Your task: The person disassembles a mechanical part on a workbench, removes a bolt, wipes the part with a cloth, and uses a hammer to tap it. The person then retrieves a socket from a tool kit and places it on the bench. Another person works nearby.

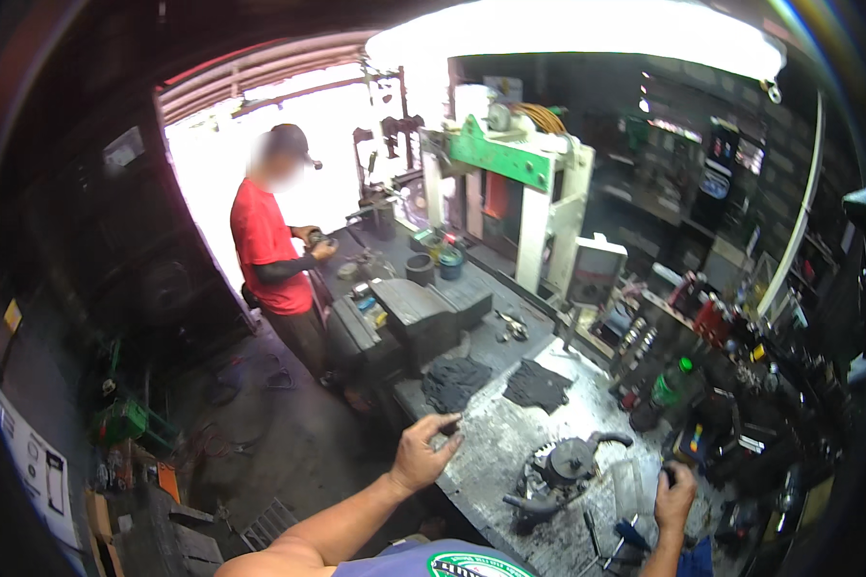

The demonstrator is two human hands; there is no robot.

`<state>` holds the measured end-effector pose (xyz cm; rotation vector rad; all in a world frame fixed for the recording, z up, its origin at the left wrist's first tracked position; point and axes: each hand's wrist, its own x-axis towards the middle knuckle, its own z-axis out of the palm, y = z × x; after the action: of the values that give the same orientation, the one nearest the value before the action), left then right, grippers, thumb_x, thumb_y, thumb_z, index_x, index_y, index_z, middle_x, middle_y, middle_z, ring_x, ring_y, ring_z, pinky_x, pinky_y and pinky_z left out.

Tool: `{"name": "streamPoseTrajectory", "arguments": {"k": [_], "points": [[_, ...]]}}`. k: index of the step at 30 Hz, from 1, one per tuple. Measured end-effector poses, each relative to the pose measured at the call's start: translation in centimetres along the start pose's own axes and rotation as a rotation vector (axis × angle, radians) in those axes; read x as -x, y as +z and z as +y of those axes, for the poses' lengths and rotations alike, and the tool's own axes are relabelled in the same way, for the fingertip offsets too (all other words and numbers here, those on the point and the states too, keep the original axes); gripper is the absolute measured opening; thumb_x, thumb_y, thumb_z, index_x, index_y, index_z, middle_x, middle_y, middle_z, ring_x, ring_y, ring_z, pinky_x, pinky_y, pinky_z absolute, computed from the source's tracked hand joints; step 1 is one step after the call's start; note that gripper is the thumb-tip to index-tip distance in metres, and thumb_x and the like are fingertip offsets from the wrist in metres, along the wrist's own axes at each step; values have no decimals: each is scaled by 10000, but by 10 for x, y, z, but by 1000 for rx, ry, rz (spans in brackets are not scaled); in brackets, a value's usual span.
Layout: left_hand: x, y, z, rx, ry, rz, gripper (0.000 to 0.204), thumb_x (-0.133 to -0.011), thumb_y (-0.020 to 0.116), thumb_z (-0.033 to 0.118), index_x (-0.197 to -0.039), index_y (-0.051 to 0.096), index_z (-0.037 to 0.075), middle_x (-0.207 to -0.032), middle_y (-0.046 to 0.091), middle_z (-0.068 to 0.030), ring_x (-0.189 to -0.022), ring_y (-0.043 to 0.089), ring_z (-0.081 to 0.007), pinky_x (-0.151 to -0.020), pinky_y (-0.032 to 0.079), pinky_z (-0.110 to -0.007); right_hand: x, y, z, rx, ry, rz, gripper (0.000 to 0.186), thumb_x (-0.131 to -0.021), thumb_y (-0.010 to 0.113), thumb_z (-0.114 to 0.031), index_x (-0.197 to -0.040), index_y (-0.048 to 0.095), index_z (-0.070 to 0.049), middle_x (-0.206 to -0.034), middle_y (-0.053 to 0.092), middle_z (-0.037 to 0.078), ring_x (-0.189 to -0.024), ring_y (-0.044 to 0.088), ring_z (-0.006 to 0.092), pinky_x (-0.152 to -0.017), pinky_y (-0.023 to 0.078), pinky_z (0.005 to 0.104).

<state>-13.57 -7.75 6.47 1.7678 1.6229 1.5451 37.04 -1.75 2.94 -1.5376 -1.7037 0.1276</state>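
Note:
My left hand [425,454] is raised at the near left edge of the metal workbench [486,438]. Its fingers are pinched together, with a small dark spot at the tips that I cannot make out. Over the bench's right side, my right hand [676,495] is curled closed around something small and dark, mostly hidden by the fingers. Between the hands lies a dark round machine part [570,464] with a toothed edge and stubby curved pipes. Neither hand touches it. A clear flat strip [628,488] and a blue-handled tool [631,535] lie near my right hand.
Two dark rags [537,387] lie beyond the machine part, before a large bench vise [409,322]. A press frame [498,159] with a green crossbeam stands behind. Tools and a green-capped bottle [672,381] crowd the right. A person in red [267,231] handles a part at far left.

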Motion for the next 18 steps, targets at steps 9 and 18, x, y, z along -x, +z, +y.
{"name": "streamPoseTrajectory", "arguments": {"k": [9,18], "points": [[-18,41,127,333,556,-620,433,-778,941,51,-1194,818,43,-1022,785,-150,-849,783,-272,-728,624,-355,57,0,-227,-899,-66,-251,254,-837,767,118,-1063,725,9,-1065,771,171,-1011,759,227,-903,604,346],[-17,53,80,399,151,-275,262,-818,787,-166,-1033,746,-23,-998,769,-112,-907,753,-194,-843,602,-313,51,-11,-156,-400,-44,-102,267,-908,824,-10,-1172,786,2,-1104,815,195,-998,813,290,-849,649,379]]}}
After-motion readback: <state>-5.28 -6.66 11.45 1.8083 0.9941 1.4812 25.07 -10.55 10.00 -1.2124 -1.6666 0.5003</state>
